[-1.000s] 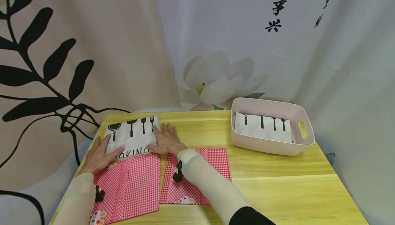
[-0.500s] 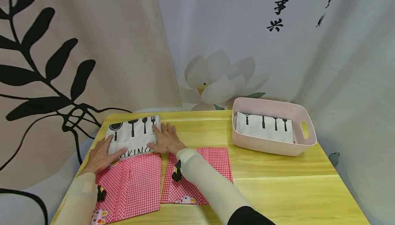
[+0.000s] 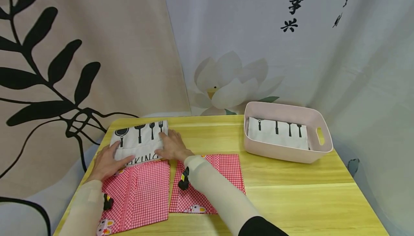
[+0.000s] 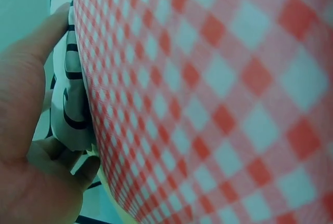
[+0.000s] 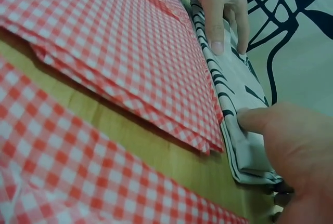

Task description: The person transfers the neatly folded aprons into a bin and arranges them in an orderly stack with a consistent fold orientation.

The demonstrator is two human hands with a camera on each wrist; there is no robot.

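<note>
On the far left, a hanging cloth backdrop (image 3: pixel 136 49) carries a large black plant print (image 3: pixel 58 63) with broad leaves and looping stems. In front of it, a pale sleeve (image 3: pixel 84 207) leads up to the left hand (image 3: pixel 108 160), which grips the left edge of a folded white cloth (image 3: pixel 142 142): thumb on the top face, fingers curled at the side and underneath (the left wrist view shows this best). The white cloth lies at the far left corner of the yellow wood-grain tabletop (image 3: pixel 291 193), printed with black kitchen utensils above a row of large black letters, partly covered by the left thumb. Close along its near edge lies a red checked cloth (image 3: pixel 145 189), folded in layers, with a small cartoon figure at its lower left corner. The right hand (image 3: pixel 174 144) holds the white cloth's right edge, thumb on top and fingers at the side. Its forearm crosses over a second red checked cloth (image 3: pixel 229 171), set apart from the first by a narrow strip of wood. Farther right, near the back edge, stands a pale pink basket (image 3: pixel 281 153) with a handle hole in its right end; inside lies another white utensil-print cloth (image 3: pixel 278 134).
</note>
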